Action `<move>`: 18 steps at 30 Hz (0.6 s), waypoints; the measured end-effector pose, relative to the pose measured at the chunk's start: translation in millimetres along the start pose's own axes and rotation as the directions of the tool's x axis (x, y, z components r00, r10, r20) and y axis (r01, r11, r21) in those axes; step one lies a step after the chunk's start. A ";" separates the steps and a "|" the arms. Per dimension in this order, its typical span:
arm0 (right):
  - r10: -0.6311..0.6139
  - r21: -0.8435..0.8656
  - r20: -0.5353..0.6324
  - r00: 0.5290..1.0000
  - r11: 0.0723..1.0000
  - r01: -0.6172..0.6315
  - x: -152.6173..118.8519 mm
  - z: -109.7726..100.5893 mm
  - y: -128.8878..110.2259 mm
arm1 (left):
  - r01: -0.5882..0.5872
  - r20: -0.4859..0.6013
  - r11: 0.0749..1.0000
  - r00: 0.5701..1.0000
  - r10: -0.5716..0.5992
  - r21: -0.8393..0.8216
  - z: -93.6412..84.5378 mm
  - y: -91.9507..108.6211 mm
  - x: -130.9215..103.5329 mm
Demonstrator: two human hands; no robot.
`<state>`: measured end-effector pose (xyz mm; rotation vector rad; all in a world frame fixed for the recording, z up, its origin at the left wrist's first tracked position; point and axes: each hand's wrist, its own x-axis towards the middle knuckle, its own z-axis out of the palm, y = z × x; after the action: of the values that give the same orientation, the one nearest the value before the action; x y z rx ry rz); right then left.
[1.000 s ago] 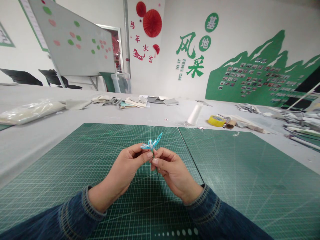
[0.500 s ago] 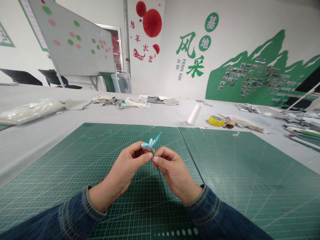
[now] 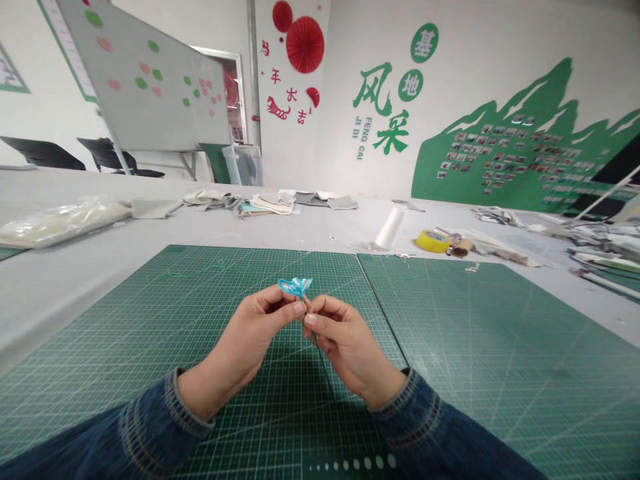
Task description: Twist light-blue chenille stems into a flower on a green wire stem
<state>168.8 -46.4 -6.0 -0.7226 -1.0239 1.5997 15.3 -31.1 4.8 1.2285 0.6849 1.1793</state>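
Between my two hands stands a small blue flower (image 3: pixel 296 287) with white, bead-like detail on its petals and a thin green stem. My left hand (image 3: pixel 260 327) is closed, its thumb and forefinger pinching the stem just under the petals. Slightly lower, my right hand (image 3: pixel 345 340) pinches the same stem between thumb and fingers. The lower stem slants down past my right fingers. Both hands are held above a green cutting mat (image 3: pixel 200 347) with a white grid.
A second cutting mat (image 3: pixel 490 333) adjoins on the right. Beyond the mats are a white thread cone (image 3: pixel 390 228), yellow tape roll (image 3: pixel 433 241), cardboard tube (image 3: pixel 462 249) and fabric pieces (image 3: pixel 273 203). A plastic-wrapped bundle (image 3: pixel 65 222) lies left. Green thread (image 3: pixel 200 270) rests on the mat.
The flower has turned about its stem, so its petals now face differently and the long upright petal no longer points up to the right. My hands have stayed almost in place.
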 end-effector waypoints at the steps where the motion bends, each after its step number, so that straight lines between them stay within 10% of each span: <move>1: 0.006 0.004 0.009 1.000 1.000 -0.006 0.0 -0.2 0.2 | 0.000 0.008 1.000 1.000 0.000 -0.005 0.4 0.5 0.0; 18: -0.109 -0.046 -0.023 0.994 0.993 0.108 1.6 -2.5 3.9 | 0.103 -0.093 0.989 0.989 -0.113 -0.104 1.2 -3.8 2.7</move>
<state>168.8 -44.5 -10.6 -0.7045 -1.0658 1.4748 18.3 -28.6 2.0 1.0432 0.7484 1.1758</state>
